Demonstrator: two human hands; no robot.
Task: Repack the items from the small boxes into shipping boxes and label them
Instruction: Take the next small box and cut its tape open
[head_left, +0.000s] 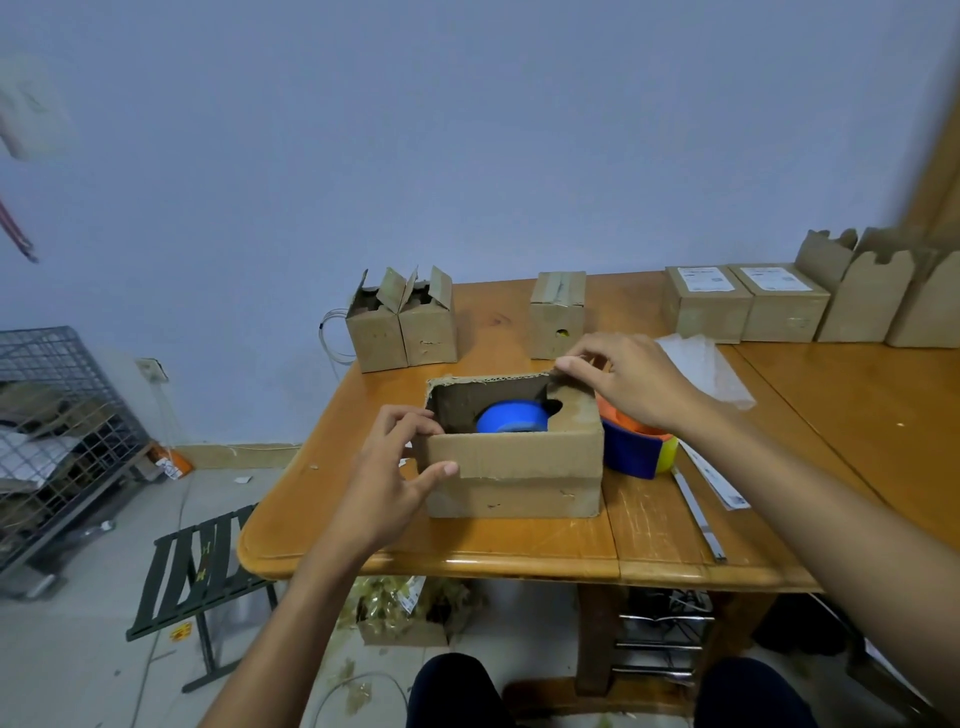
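An open cardboard shipping box (519, 467) stands near the front of the wooden table (519, 545). Inside it lies a blue round item (511, 417). My left hand (395, 467) grips the box's left front corner, thumb on the front flap and fingers at the left edge. My right hand (623, 382) pinches the back right flap of the box. A tape dispenser (636, 447), orange, blue and yellow, stands right beside the box, partly hidden by my right wrist.
Two open small boxes (402, 322) stand at the back left, a taped box (557, 314) behind the shipping box. Two labelled boxes (748, 304) and several open ones (883, 296) line the back right. Plastic wrap (706, 364) and label strips (717, 478) lie right. A stool (202, 566) stands left.
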